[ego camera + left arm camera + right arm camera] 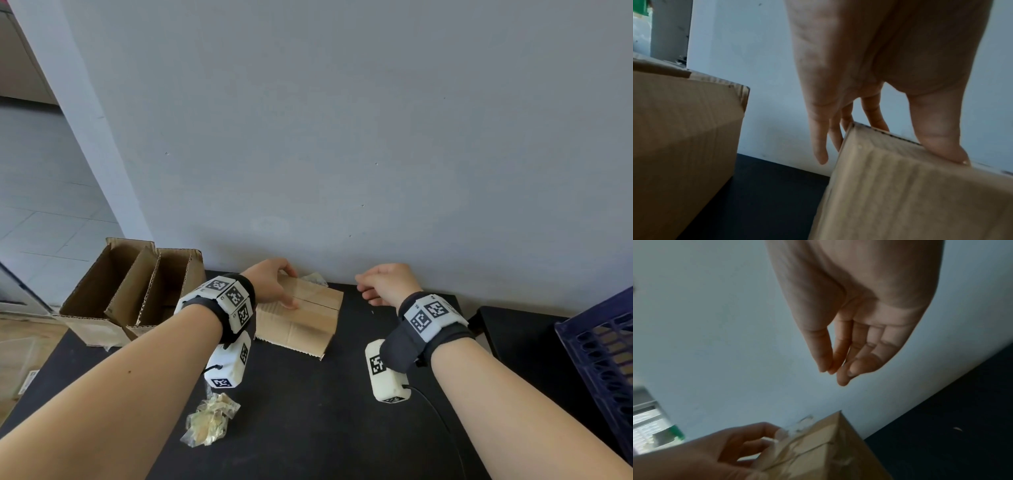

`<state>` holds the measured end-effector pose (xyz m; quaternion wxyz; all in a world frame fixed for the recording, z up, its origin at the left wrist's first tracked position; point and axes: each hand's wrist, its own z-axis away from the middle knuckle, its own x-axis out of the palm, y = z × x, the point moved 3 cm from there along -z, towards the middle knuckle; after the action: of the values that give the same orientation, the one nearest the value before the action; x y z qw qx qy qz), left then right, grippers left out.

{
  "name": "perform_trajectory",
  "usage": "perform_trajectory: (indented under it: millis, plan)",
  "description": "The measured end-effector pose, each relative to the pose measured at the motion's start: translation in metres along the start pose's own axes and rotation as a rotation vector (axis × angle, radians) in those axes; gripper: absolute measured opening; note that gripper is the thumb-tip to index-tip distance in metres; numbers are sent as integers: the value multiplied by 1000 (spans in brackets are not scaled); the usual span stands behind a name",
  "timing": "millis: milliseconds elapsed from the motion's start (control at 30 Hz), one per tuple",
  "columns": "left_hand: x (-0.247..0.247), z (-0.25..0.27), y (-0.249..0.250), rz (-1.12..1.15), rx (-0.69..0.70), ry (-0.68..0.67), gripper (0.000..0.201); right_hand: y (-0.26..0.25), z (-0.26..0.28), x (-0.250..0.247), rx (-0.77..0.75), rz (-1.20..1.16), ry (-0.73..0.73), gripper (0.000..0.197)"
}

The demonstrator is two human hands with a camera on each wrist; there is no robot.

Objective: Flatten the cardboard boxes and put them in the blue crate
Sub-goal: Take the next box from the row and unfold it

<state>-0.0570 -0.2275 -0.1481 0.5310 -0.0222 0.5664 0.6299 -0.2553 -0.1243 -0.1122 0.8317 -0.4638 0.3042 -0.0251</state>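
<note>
Head view shows a small closed cardboard box (301, 315) sitting on the black table (308, 411), close to the grey wall (342, 120). The left hand (274, 284) grips the box's top left corner, with its fingers (819, 142) curled over the far edge and its thumb (941, 142) pressed on top. Some clear tape (315, 278) sticks up behind the box. The right hand (385, 284) hangs in the air just to the right of the box, not touching it. Its fingers (824, 350) hang loosely bent, tips near the thumb, and they hold nothing. A bigger open cardboard box (133, 291) stands at the table's left end, near the small one. A crumpled ball of tape (210, 419) lies on the table under the left arm. The blue crate (603, 359) sits far off on the right, well apart from both boxes.
</note>
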Motion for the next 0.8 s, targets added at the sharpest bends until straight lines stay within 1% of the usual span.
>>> perform_trajectory:
  millis: [100,167,233,300,333,400,467,500,533,633,733,800]
  plan:
    - [1,0,1,-6,8,1,55,-12,7,15,-75,69,-51,3]
    - [2,0,0,-10,7,2,55,-17,10,29,-141,157,-111,21]
    - [3,1,-1,-21,1,7,56,-21,12,42,-195,260,-140,36]
    - [3,4,-4,-38,-4,18,57,-25,16,52,-245,370,-144,45]
    - [3,5,-4,-47,-7,23,58,-27,18,56,-271,421,-150,45]
    - [3,6,-6,-61,-17,31,59,-32,23,62,-321,484,-138,37]
    - [2,7,-6,-77,-27,40,61,-35,24,68,-346,476,-109,21]
    - [2,7,-6,-85,-28,42,62,-36,24,70,-342,468,-98,16]
    - [1,8,-6,-92,-26,40,63,-35,24,72,-336,467,-87,16]
    - [1,11,-6,-66,-14,15,66,-34,23,74,-343,503,-41,26]
    - [0,15,-7,-58,8,-41,76,-33,23,75,-357,586,0,19]
    - [0,17,-8,-80,10,-73,81,-34,25,77,-378,655,21,20]
